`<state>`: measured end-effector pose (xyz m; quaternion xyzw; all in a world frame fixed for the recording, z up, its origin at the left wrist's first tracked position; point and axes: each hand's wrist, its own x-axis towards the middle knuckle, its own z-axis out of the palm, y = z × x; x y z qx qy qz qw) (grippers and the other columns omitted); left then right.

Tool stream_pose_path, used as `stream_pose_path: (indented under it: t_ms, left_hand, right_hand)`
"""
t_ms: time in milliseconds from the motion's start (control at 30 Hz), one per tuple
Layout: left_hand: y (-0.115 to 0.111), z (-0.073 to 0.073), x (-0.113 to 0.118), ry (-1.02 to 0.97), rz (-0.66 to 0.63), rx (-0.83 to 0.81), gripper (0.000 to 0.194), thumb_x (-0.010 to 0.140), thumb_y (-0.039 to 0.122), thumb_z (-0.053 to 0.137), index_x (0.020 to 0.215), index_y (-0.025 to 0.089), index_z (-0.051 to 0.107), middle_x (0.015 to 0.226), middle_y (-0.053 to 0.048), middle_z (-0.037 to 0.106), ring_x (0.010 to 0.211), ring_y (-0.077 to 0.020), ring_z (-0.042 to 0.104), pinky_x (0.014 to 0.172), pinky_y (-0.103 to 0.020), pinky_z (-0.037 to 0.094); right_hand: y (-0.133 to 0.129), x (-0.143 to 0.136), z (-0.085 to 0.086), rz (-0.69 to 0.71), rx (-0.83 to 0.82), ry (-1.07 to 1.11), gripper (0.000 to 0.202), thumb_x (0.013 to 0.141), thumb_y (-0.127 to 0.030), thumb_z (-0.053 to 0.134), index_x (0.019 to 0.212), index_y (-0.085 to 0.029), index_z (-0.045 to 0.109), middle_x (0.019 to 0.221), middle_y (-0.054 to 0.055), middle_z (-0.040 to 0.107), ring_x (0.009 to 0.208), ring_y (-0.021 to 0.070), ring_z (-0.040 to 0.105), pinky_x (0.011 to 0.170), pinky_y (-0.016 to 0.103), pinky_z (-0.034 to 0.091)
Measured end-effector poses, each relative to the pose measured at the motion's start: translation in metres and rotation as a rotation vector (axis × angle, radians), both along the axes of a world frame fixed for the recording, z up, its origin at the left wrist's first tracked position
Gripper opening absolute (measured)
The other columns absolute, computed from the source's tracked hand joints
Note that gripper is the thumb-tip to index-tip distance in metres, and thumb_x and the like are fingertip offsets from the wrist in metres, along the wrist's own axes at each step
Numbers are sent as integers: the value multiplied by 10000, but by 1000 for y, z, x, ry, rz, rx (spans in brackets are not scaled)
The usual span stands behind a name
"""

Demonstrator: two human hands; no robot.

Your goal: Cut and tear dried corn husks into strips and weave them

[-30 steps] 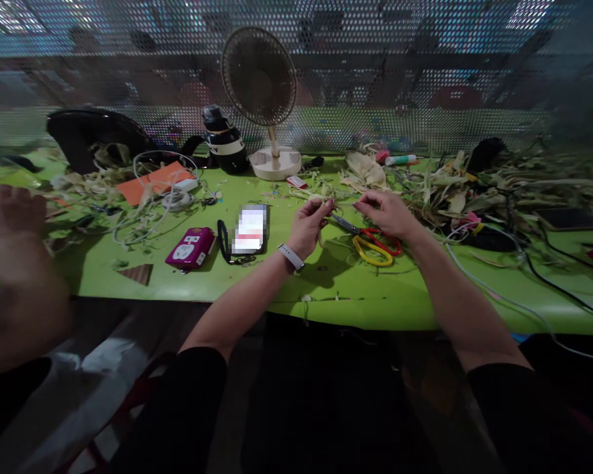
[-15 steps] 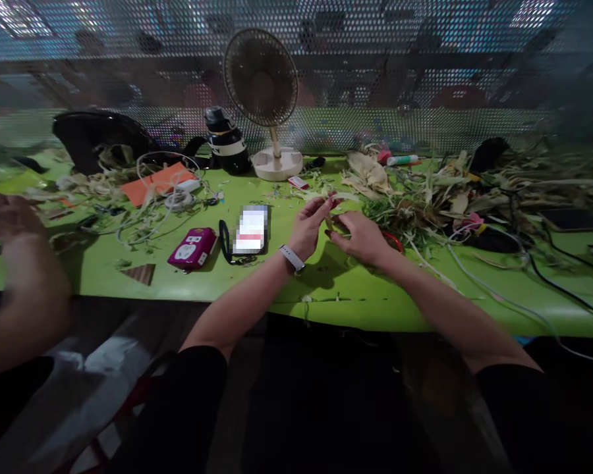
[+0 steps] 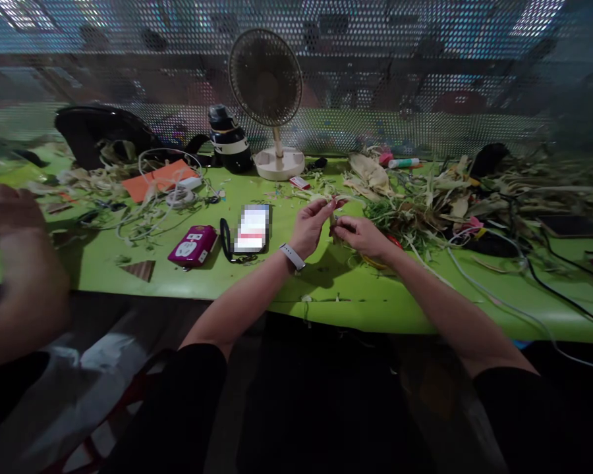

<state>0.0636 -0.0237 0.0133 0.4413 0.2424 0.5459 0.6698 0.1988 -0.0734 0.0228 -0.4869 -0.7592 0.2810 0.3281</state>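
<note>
My left hand (image 3: 310, 227), with a pale watch strap at the wrist, is closed on a thin, pale green strip of husk (image 3: 333, 221) above the green table (image 3: 257, 283). Close beside it on the right, my right hand (image 3: 364, 237) has its fingers pinched together at the lower part of the same strip. The fingers cover most of the strip, so its full shape is hidden. Just beyond the right hand lies a heap of green and dry husks (image 3: 425, 204). Partly under the right wrist, a yellow and red ring-shaped thing (image 3: 375, 262) shows.
Left of my hands lie a phone (image 3: 252, 229) and a purple packet (image 3: 192, 247). Behind stand a fan (image 3: 277, 164) and a black bottle (image 3: 231, 150). White cables (image 3: 494, 309) cross the right side. Another person's arm (image 3: 24, 263) rests at the far left.
My right hand's fingers have drawn together from a looser spread and now pinch at the strip. My left hand stays almost in place. The yellow part of the ring-shaped thing now shows.
</note>
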Motion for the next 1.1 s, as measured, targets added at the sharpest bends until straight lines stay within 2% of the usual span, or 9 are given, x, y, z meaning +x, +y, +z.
stream_pose_path:
  t_ms: [267, 433, 500, 567, 633, 700, 833, 933, 1100]
  left_hand:
    - [4, 6, -4, -79, 13, 7, 148, 682, 216, 810, 753, 167, 690, 842, -13, 736, 900, -129, 704, 907, -262, 505]
    - [1, 9, -9, 23, -24, -18, 146, 747, 268, 757, 834, 179, 682, 922, -33, 741, 929, -148, 696, 816, -262, 531]
    - [-1, 10, -12, 123, -42, -21, 199, 767, 322, 740, 902, 190, 678, 930, -52, 741, 883, -163, 699, 692, -251, 520]
    - [-2, 11, -13, 240, -48, 23, 239, 755, 356, 747, 916, 191, 682, 868, -61, 738, 770, -161, 693, 580, -230, 467]
    - [-3, 9, -12, 312, -59, 106, 238, 720, 346, 774, 883, 194, 693, 823, -57, 731, 700, -147, 671, 545, -222, 431]
    - [-4, 8, -11, 330, -87, 183, 228, 683, 321, 796, 851, 202, 698, 819, -45, 728, 690, -134, 654, 560, -220, 430]
    - [-8, 8, -11, 387, -178, 251, 252, 667, 296, 798, 886, 204, 711, 735, -16, 702, 636, -112, 598, 570, -217, 412]
    - [-11, 12, -13, 427, -220, 283, 226, 676, 274, 792, 877, 191, 728, 670, -12, 674, 604, -107, 558, 589, -227, 402]
    - [-12, 9, -11, 463, -229, 254, 139, 748, 339, 737, 740, 201, 721, 553, 3, 596, 528, -102, 489, 543, -237, 356]
  right_hand:
    - [2, 2, 1, 128, -138, 77, 282, 839, -436, 544, 720, -180, 547, 643, -29, 459, 605, 113, 396, 598, 271, 324]
    - [-3, 1, 5, 140, -140, 0, 233, 840, -383, 540, 723, -184, 574, 662, -3, 528, 622, 129, 441, 618, 287, 353]
    - [-8, 3, 12, 26, -16, -91, 170, 799, -338, 580, 735, -182, 606, 684, 17, 578, 621, 141, 468, 631, 302, 364]
    - [-12, 6, 21, -181, 191, -118, 166, 794, -337, 592, 727, -188, 618, 703, 38, 600, 632, 159, 488, 649, 322, 375]
    - [-12, 11, 26, -401, 375, -29, 269, 865, -398, 520, 699, -204, 603, 735, 63, 605, 702, 191, 519, 698, 344, 405]
    - [-7, 16, 26, -533, 434, 35, 376, 905, -488, 466, 679, -218, 597, 792, 84, 620, 842, 233, 551, 794, 375, 423]
    - [7, 17, 15, -432, 129, 128, 546, 878, -670, 432, 664, -199, 606, 752, 74, 623, 861, 241, 586, 803, 377, 451]
    - [9, 10, 9, -322, -54, 328, 570, 861, -703, 435, 682, -191, 611, 735, 65, 631, 817, 217, 610, 764, 353, 487]
    - [6, 1, 6, -301, -113, 636, 425, 729, -632, 681, 758, -209, 652, 744, 34, 660, 778, 194, 635, 715, 336, 534]
